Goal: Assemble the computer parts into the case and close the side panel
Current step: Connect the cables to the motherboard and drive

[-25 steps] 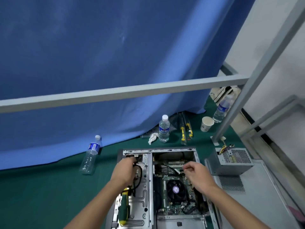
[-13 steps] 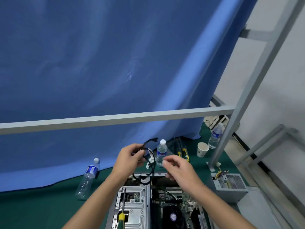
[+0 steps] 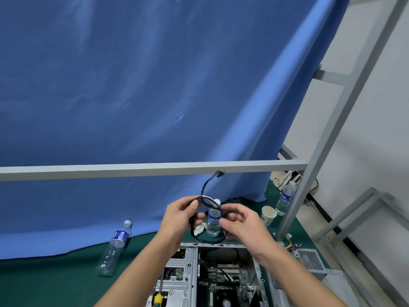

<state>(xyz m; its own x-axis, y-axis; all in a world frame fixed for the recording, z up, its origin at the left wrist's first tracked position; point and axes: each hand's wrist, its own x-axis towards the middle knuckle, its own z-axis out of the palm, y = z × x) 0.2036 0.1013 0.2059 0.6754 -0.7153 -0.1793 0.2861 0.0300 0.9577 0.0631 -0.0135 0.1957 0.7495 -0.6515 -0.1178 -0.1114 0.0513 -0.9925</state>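
A black looped cable (image 3: 207,197) is lifted above the open computer case (image 3: 191,258), one connector end sticking up near the grey bar. My left hand (image 3: 180,214) pinches the loop at its upper left. My right hand (image 3: 241,224) grips the loop's right side. Inside the case the motherboard (image 3: 223,282) with its round fan shows at the bottom edge. A yellow-handled screwdriver (image 3: 158,299) lies on the metal drive bay. The power supply (image 3: 308,260) stands outside the case to the right.
Water bottles stand behind the case (image 3: 213,222), lie on the green mat at left (image 3: 114,249) and stand at right (image 3: 285,199). A paper cup (image 3: 268,214) is nearby. A grey frame bar (image 3: 132,169) crosses in front of the blue curtain; a slanted post (image 3: 327,138) rises right.
Both hands came up out of the case with the black cable, and the right hand has closed on the loop. The view has tilted upward.
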